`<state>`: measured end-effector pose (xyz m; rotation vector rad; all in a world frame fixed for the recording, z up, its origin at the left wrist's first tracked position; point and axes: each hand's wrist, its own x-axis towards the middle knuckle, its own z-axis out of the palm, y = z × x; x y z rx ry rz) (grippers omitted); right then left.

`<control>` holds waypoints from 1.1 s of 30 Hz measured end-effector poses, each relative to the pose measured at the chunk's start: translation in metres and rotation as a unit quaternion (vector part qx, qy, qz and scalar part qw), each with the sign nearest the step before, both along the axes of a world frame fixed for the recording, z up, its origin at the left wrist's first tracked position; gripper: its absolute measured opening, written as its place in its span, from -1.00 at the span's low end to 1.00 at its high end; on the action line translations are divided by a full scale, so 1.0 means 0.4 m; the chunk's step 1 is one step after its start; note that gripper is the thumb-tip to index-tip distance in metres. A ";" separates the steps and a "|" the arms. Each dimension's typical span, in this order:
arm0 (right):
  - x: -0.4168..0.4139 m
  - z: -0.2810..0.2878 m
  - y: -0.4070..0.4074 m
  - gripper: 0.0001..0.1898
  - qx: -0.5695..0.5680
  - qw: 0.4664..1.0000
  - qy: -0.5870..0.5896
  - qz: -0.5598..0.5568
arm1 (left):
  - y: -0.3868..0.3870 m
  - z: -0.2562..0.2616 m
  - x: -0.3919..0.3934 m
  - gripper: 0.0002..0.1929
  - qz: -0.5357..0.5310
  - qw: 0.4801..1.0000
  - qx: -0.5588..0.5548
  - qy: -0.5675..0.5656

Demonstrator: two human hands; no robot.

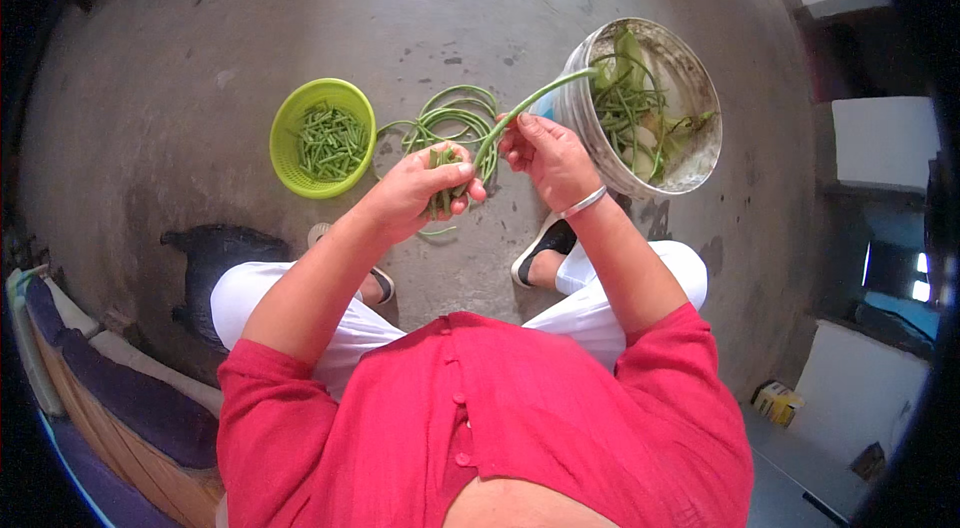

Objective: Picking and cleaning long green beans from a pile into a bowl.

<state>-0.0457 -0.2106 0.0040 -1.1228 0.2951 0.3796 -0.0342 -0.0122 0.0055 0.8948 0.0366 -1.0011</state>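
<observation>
My left hand [424, 187] is closed around a bunch of cut green bean pieces [448, 187]. Between the thumb and fingers of my right hand [544, 153] is a long green bean [536, 94], whose lower end reaches my left hand and whose other end extends to the bucket's rim. Below the hands, whole long beans [450, 119] lie coiled on the floor. At the left, a yellow-green plastic basket [280, 145] holds many short bean pieces [330, 144]. A dirty white bucket [694, 78] at the right contains bean scraps and leaves [626, 104].
A black plastic bag [221, 265] lies on the concrete floor by the left knee. Cushioned seating [127, 393] stands at the lower left. One short bean piece [439, 232] lies between the shoes. A yellow box [778, 403] is at the lower right.
</observation>
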 end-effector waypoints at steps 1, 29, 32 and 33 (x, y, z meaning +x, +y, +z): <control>0.001 -0.002 -0.003 -0.75 0.010 1.000 0.005 -0.007 | 0.001 -0.003 -0.002 -0.87 -0.007 1.000 -0.007 0.007; -0.015 0.000 0.008 -0.83 -0.021 0.999 -0.036 -0.014 | 0.011 -0.006 -0.010 -0.86 -0.063 0.997 0.024 0.036; -0.016 -0.007 0.004 -0.79 -0.033 0.998 -0.048 -0.005 | 0.009 -0.006 -0.010 -0.85 -0.071 0.997 0.025 0.033; -0.016 -0.008 0.005 -0.78 -0.035 0.998 -0.046 -0.005 | 0.010 -0.006 -0.011 -0.85 -0.072 0.996 0.030 0.030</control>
